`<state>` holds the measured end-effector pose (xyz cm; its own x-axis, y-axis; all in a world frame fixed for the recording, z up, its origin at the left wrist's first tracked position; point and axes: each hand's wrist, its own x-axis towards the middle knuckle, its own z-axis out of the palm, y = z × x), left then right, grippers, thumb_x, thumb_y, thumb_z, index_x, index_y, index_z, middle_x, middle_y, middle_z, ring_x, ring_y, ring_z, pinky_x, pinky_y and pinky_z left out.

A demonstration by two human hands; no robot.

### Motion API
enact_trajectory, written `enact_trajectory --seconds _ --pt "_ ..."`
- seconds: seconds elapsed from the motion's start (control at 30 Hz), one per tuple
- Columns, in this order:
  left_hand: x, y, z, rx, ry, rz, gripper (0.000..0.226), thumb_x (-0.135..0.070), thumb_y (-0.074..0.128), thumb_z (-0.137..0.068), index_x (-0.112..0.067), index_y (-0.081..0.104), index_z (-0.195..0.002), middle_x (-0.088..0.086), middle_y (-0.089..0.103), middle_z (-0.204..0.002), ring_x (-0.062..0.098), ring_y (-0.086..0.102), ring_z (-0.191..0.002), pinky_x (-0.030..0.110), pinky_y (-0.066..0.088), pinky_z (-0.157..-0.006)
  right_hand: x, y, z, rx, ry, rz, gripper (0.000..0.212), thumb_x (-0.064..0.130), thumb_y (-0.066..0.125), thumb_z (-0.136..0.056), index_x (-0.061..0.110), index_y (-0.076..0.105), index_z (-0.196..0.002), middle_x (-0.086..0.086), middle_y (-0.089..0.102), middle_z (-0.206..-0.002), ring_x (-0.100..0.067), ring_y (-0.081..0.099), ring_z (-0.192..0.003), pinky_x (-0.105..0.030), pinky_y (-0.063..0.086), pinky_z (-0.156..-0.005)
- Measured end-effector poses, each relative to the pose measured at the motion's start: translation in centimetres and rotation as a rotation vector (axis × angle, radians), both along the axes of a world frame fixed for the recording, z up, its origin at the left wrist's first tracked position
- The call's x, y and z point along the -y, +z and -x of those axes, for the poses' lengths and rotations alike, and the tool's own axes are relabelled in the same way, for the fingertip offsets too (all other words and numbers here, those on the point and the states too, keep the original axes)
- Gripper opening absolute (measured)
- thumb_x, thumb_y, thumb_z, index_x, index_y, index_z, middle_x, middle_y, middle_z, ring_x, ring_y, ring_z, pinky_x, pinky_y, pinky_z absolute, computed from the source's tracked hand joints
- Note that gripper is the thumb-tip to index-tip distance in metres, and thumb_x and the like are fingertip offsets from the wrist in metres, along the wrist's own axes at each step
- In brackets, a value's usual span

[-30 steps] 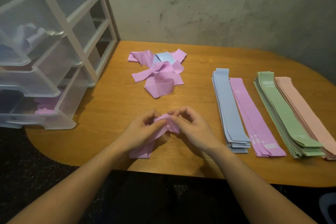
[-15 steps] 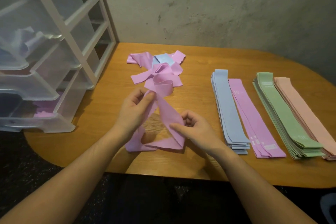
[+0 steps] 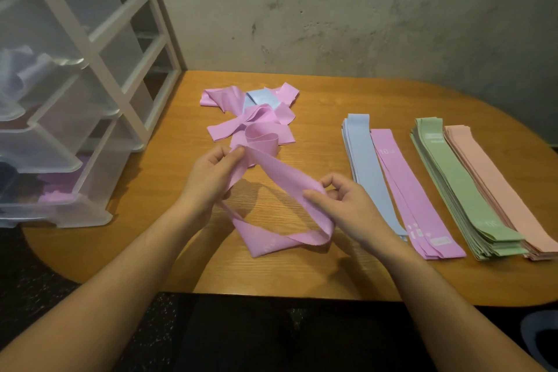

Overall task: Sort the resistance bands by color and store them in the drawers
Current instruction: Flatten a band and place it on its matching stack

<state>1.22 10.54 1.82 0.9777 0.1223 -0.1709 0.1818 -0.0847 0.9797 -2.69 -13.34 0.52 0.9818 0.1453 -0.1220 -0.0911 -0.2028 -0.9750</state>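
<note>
Lighting: dim, warm; source prob. overhead. Soft shadows on table (image 3: 302, 90) under forearms. Faint glare on drawer unit (image 3: 75, 63) left of table. Wide-angle bowing at edges; slight softness.

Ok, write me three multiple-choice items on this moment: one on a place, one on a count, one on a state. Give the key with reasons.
1. Where is the clear drawer unit?
A. at the table's left end
B. right of the flat stacks
C. under the table

2. How many flat stacks of bands lie side by side on the right?
A. two
B. four
C. six

3. What state is the pink band in the hands in?
A. folded flat on a stack
B. held up in a twisted loop
C. shut inside a drawer

Key: A, the unit stands at the left end of the table. B, there is a blue stack, a pink stack, a green stack and a peach stack. B, the left hand and the right hand each pinch the band, which twists between them.
</note>
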Motion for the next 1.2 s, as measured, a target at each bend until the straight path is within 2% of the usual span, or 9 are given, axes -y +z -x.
enact_trajectory --seconds 0.17,0.3,0.4,0.47,0.57,0.73,0.87,1.03,1.2 --pt "-0.1 0.1 0.8 -0.104 -0.116 -0.01 0.036 -0.046 0.062 -0.095 -0.014 0.058 -0.079 0.003 0.053 -0.054 0.017 0.05 -0.042 0.023 0.036 -0.046 0.4 1.2 0.2 -0.098 -0.046 -0.213 0.034 0.033 0.069 -0.086 0.003 0.055 -0.09 -0.012 0.057 -0.064 -0.018 0.049 -0.039 -0.024 0.045 -0.04" --pt "-0.6 0.1 1.1 -0.212 -0.201 0.009 0.043 -0.061 0.049 -0.098 -0.025 0.072 -0.103 -0.011 0.075 -0.087 0.007 0.07 -0.08 0.027 0.05 -0.076 1.5 1.3 0.2 -0.244 0.045 -0.557 0.03 0.033 0.072 -0.087 0.007 0.061 -0.098 -0.008 0.048 -0.067 -0.012 0.044 -0.044 -0.021 0.038 -0.042" --pt "-0.5 0.4 1.4 -0.26 -0.23 0.002 0.035 -0.06 0.042 -0.099 -0.032 0.063 -0.095 -0.019 0.065 -0.065 -0.002 0.06 -0.057 0.023 0.043 -0.063 2.4 1.1 0.0 -0.316 0.08 -0.758 0.056 0.03 0.086 -0.068 0.01 0.062 -0.114 -0.003 0.049 -0.069 -0.011 0.044 -0.053 -0.022 0.039 -0.048" --pt "-0.7 0.6 1.9 -0.258 -0.282 -0.034 0.035 -0.057 0.045 -0.1 -0.03 0.066 -0.093 -0.015 0.063 -0.061 0.002 0.057 -0.051 0.023 0.04 -0.056 2.6 1.2 -0.1 -0.298 0.088 -0.78 0.052 0.025 0.086 -0.064 0.014 0.066 -0.11 0.001 0.05 -0.068 -0.011 0.044 -0.054 -0.021 0.042 -0.048" --pt "-1.6 0.3 2.0 -0.254 -0.258 0.024 0.033 -0.045 0.057 -0.098 -0.018 0.07 -0.082 0.004 0.067 -0.076 0.018 0.06 -0.063 0.029 0.038 -0.057 2.6 1.6 -0.2 -0.276 0.054 -0.751 0.033 0.018 0.075 -0.071 0.018 0.066 -0.102 0.002 0.054 -0.072 -0.01 0.047 -0.055 -0.022 0.044 -0.044" --pt "-3.1 -0.5 1.8 -0.293 -0.172 0.219 0.014 -0.028 0.067 -0.092 -0.02 0.066 -0.079 0.001 0.065 -0.079 0.014 0.063 -0.066 0.027 0.048 -0.056 2.7 1.5 -0.2 -0.187 -0.119 -0.437 0.016 0.003 0.065 -0.091 0.01 0.064 -0.106 -0.007 0.066 -0.087 -0.015 0.061 -0.066 -0.026 0.046 -0.041" --pt "-4.3 -0.6 1.8 -0.297 -0.295 0.277 0.012 -0.007 0.065 -0.08 -0.015 0.056 -0.08 0.005 0.059 -0.077 0.015 0.057 -0.066 0.025 0.049 -0.054 2.7 0.2 -0.8 0.025 -0.366 -0.199 0.022 0.002 0.065 -0.092 0.023 0.069 -0.087 -0.005 0.068 -0.093 -0.02 0.064 -0.084 -0.034 0.054 -0.066" --pt "-3.8 -1.1 1.9 -0.11 -0.198 -0.01 0.016 0.002 0.067 -0.083 -0.006 0.06 -0.096 0.006 0.064 -0.083 0.015 0.059 -0.063 0.029 0.05 -0.058 2.4 0.2 -0.9 0.212 -0.525 -0.049 0.027 0.004 0.062 -0.091 0.031 0.064 -0.095 0.008 0.063 -0.086 -0.005 0.06 -0.08 -0.029 0.049 -0.072" --pt "-1.7 -2.3 2.5 0.166 0.06 -0.159 0.01 0.002 0.057 -0.093 -0.008 0.057 -0.096 -0.012 0.058 -0.074 -0.002 0.051 -0.058 0.018 0.043 -0.054 1.2 0.2 -0.2 0.288 -0.516 -0.06 0.022 0.019 0.059 -0.093 0.039 0.061 -0.104 -0.004 0.067 -0.091 -0.012 0.061 -0.078 -0.03 0.047 -0.064"
